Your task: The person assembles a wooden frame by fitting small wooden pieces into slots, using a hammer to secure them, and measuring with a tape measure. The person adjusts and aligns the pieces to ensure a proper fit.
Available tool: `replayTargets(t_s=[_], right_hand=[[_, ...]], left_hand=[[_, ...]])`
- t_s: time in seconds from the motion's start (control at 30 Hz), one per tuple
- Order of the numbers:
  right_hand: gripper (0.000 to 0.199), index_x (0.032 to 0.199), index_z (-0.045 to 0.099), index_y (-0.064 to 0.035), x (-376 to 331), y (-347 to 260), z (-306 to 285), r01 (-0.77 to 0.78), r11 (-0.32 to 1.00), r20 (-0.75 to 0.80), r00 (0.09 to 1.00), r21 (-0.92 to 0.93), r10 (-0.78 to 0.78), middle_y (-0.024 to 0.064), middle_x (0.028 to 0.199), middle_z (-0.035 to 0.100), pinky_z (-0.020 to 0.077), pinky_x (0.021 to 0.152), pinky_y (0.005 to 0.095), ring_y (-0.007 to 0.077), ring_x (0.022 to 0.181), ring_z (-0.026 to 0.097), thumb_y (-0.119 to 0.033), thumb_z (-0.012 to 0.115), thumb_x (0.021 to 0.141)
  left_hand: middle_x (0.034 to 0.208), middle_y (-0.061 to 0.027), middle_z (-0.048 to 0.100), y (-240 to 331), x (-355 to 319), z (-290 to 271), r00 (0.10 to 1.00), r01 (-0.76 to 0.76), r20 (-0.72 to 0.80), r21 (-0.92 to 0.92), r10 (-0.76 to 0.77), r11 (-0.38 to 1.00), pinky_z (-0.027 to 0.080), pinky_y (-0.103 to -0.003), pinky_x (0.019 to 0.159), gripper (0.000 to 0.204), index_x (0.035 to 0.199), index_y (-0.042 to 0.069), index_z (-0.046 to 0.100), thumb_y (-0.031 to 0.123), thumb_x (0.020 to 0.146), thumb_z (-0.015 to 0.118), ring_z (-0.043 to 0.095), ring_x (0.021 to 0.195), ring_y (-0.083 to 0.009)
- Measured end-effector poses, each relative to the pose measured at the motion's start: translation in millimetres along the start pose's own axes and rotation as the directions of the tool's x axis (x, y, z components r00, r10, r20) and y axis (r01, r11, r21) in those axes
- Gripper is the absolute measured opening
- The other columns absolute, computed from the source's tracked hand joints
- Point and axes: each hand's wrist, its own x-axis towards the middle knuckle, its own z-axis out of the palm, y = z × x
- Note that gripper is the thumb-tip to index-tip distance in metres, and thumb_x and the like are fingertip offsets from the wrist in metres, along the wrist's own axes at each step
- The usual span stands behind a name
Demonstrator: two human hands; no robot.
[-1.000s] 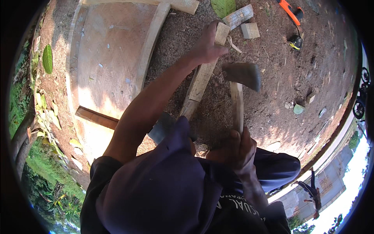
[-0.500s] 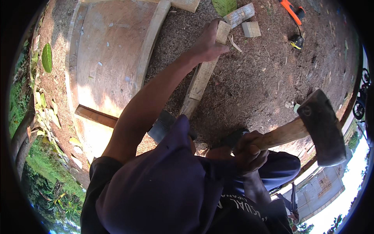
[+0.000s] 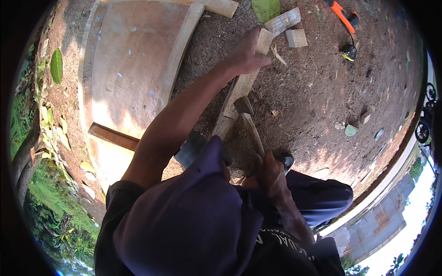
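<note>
My left hand [image 3: 247, 54] is closed around the far end of a squared wooden plank [image 3: 243, 87], which slants away from me over the ground. Its near end meets another length of pale wood [image 3: 224, 126]; the far hem of dark cloth hides part of that. In my right hand [image 3: 272, 174] is the wooden handle of a hatchet [image 3: 244, 105]. The small, dark hatchet head lies against the right side of the plank, well below my left hand. Whether the blade is sunk into the wood, I cannot tell.
A large framed wooden panel [image 3: 133, 69] lies at the left, with a brown strip [image 3: 113, 136] across it. Beyond the plank are wood offcuts [image 3: 296, 38] and a large leaf [image 3: 266, 9]. An orange-handled tool [image 3: 342, 16] and a tape measure [image 3: 349, 52] lie far right.
My right hand has swung the hatchet down and left, from raised at the right to the plank's side. My left hand keeps its hold on the plank in nearly the same place.
</note>
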Motion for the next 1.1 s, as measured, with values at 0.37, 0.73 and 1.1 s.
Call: replayTargets(t_s=[0.37,0.73,1.1], right_hand=[[0.008,0.104,0.054,-0.0005,-7,6,1,-0.067,0.992,0.077,0.995,0.108,0.059,0.0155,0.069,0.057,0.0406,0.045,0.0456,0.0328,0.054,0.06,-0.007,0.052,0.107],[0.043,0.117,0.055,0.0022,-2,14,13,-0.188,0.97,0.146,0.975,0.152,0.166,0.0093,0.065,0.049,0.0523,0.051,0.0424,0.0316,0.055,0.062,-0.033,0.073,0.098],[0.039,0.107,0.057,0.001,-12,15,18,-0.095,0.994,0.075,0.993,0.062,0.09,0.0108,0.065,0.058,0.0485,0.048,0.0391,0.0288,0.053,0.06,-0.038,0.058,0.107]], left_hand=[[0.151,-0.0318,0.037,3,-1,6,0.998,-0.032,-0.049,0.023,0.033,0.999,0.033,-0.055,0.123,0.099,0.159,-0.003,0.024,0.023,0.081,0.079,0.037,0.144,-0.0462],[0.151,-0.0337,0.038,-3,-2,3,0.998,-0.038,-0.044,0.014,0.038,0.999,0.032,-0.056,0.123,0.1,0.159,-0.005,0.025,0.022,0.08,0.081,0.035,0.147,-0.0484],[0.152,-0.0337,0.037,0,2,4,0.999,-0.05,-0.011,0.022,0.05,0.999,0.031,-0.053,0.126,0.103,0.159,-0.008,0.021,0.023,0.081,0.082,0.033,0.149,-0.0478]])
